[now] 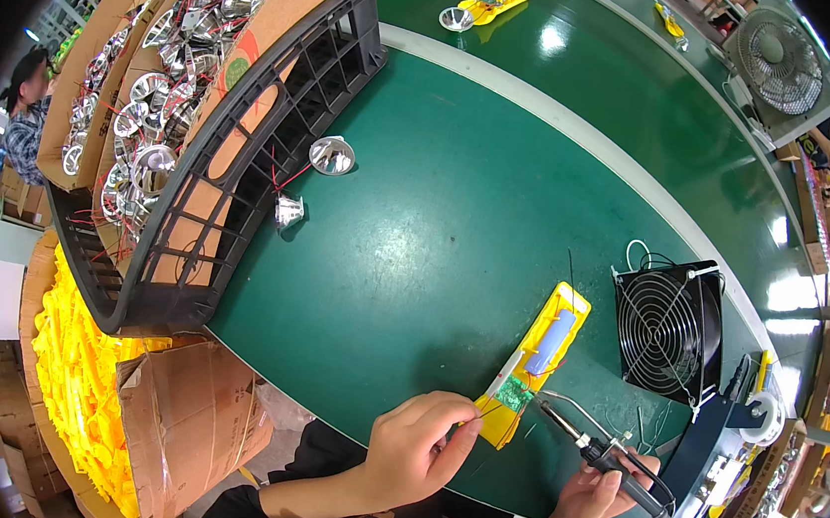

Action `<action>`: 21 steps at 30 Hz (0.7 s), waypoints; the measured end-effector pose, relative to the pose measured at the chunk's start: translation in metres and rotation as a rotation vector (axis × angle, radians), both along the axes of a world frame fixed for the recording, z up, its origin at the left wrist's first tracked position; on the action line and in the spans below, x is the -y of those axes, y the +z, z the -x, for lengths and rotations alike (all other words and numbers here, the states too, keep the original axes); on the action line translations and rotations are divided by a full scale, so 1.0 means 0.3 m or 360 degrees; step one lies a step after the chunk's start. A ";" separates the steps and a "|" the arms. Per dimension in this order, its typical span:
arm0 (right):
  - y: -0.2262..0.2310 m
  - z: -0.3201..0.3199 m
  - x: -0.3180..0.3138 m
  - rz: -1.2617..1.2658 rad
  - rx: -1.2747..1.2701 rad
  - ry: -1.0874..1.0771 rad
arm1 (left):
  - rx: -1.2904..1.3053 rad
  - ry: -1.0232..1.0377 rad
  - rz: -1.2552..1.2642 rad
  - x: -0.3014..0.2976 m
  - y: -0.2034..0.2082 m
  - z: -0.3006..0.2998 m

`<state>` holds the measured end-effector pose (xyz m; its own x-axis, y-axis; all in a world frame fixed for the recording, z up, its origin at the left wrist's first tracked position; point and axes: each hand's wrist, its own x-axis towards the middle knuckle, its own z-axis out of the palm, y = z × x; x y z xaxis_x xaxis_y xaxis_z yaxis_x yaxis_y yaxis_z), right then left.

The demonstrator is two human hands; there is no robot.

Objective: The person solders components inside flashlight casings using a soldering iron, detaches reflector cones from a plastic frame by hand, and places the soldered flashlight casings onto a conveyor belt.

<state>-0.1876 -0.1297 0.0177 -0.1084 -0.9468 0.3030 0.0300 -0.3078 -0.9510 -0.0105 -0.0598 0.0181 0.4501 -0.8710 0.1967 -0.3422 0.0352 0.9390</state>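
A yellow flashlight housing half (499, 427) lies slantwise on the green bench in front of me. It holds a blue-purple cylindrical battery (554, 340) and a small green circuit board (514, 393). My left hand (417, 444) is at the housing's lower left, thumb and forefinger pinched on a thin dark wire (486, 415) beside the board. My right hand (597, 491) is closed around the dark handle of a soldering iron (606, 455). A bent metal feed tube (576, 406) runs alongside the iron, and the iron's tip is close to the board's right edge.
A black box fan (668, 328) stands right of the housing, with a solder reel (767, 421) nearby. Two loose reflector cups (332, 155) with red wires lie by a black crate (233, 182) of reflectors. Left below is a carton of yellow parts (83, 387). Beyond a pale rail (550, 97), assemblies (499, 5) lie.
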 end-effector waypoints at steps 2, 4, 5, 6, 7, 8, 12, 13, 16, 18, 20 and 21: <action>0.004 -0.002 0.000 0.0008 0.0022 -0.0011 | 0.0060 -0.0009 -0.0011 -0.004 0.001 0.001; 0.006 -0.004 0.001 -0.0015 0.0016 0.0012 | 0.0122 -0.0016 -0.0021 -0.009 0.003 -0.002; 0.006 -0.003 0.002 -0.0014 0.0018 0.0013 | 0.0195 -0.0083 -0.0067 -0.012 0.003 -0.004; 0.002 -0.001 0.002 0.0001 0.0021 0.0023 | 0.0268 -0.0151 -0.0114 -0.015 0.002 -0.005; 0.001 0.001 0.003 0.0016 0.0024 0.0033 | 0.0269 -0.0152 -0.0113 -0.013 0.005 -0.004; 0.001 0.002 0.003 0.0017 0.0025 0.0033 | 0.0263 -0.0161 -0.0164 -0.007 0.011 -0.002; 0.003 0.006 -0.001 -0.0007 0.0066 0.0047 | 0.0159 -0.0257 -0.0211 -0.004 0.029 0.009; 0.003 0.008 -0.001 -0.0017 0.0083 0.0041 | 0.0160 -0.0258 -0.0213 -0.008 0.038 0.009; -0.002 0.020 -0.004 -0.0035 0.0080 0.0053 | 0.0080 -0.0428 -0.0397 -0.030 0.058 0.014; 0.003 0.015 -0.005 -0.0035 0.0090 0.0050 | 0.0064 -0.0308 -0.0392 -0.038 0.056 0.020; 0.006 0.013 -0.005 -0.0035 0.0100 0.0048 | 0.0109 -0.0252 -0.0432 -0.034 0.046 0.025; 0.007 0.013 -0.004 -0.0027 0.0090 0.0057 | 0.0152 -0.0192 -0.0468 -0.029 0.043 0.028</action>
